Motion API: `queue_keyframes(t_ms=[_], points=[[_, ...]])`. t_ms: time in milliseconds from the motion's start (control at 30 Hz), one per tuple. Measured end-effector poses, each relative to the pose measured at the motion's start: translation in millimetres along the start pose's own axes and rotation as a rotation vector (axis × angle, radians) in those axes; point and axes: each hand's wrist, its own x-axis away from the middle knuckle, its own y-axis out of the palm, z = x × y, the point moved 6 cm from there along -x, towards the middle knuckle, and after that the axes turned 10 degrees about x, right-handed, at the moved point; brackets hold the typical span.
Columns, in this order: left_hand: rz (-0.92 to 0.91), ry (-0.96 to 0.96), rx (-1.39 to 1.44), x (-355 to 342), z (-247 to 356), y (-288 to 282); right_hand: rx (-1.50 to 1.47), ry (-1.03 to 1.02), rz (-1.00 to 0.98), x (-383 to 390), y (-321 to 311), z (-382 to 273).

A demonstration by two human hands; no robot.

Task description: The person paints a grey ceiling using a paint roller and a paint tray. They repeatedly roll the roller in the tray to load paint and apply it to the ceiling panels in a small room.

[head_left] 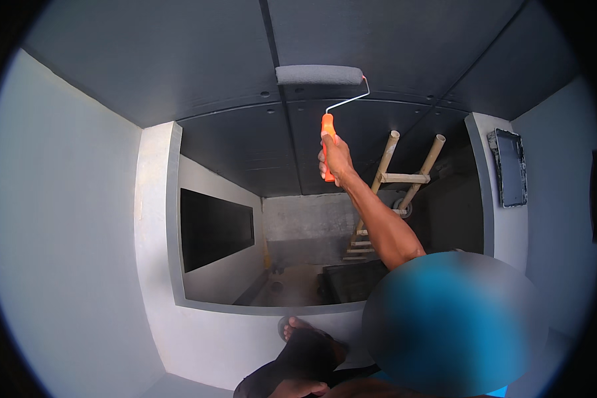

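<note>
My right hand is closed round the orange handle of a paint roller, whose long grey sleeve lies against or very near the dark grey panelled surface, close to a vertical seam. My left hand is low at the bottom edge, on or beside my dark-clothed leg; it is partly cut off and its fingers are unclear. Off to the right, a paint tray with a dark, paint-marked rim rests on the pale ledge.
A bamboo ladder rises from the recess below, behind my arm. My sandalled foot is on the white ledge at the drop's edge. Pale walls flank both sides. A dark rectangular opening is in the recess. A blurred patch hides the lower right.
</note>
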Motion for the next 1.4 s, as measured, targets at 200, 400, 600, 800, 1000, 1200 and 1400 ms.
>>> queue_keyframes(t_ms=[200,400,600,800,1000,1200,1400], points=[[0.020,-0.028,0.015,-10.7,6.8,5.4,0.006,-0.179,-0.001,28.3,-1.6,-70.8],[0.046,-0.091,0.011,-15.4,11.6,8.8,0.079,-0.387,0.055,57.9,-1.9,-166.2],[0.069,-0.140,0.009,-18.0,19.6,14.9,0.130,-0.568,0.083,77.1,-3.4,-254.8],[0.108,-0.178,0.008,-12.1,30.6,19.4,0.152,-0.740,0.104,105.3,0.7,-342.6],[0.156,-0.209,0.018,-7.7,42.1,21.8,0.198,-0.853,0.146,130.2,5.8,-429.3],[0.187,-0.322,-0.044,4.3,35.5,21.4,0.200,-0.943,0.167,156.3,3.9,-499.4],[0.208,-0.260,-0.020,13.3,42.2,26.7,0.230,-0.920,0.139,160.2,-12.1,-512.7]])
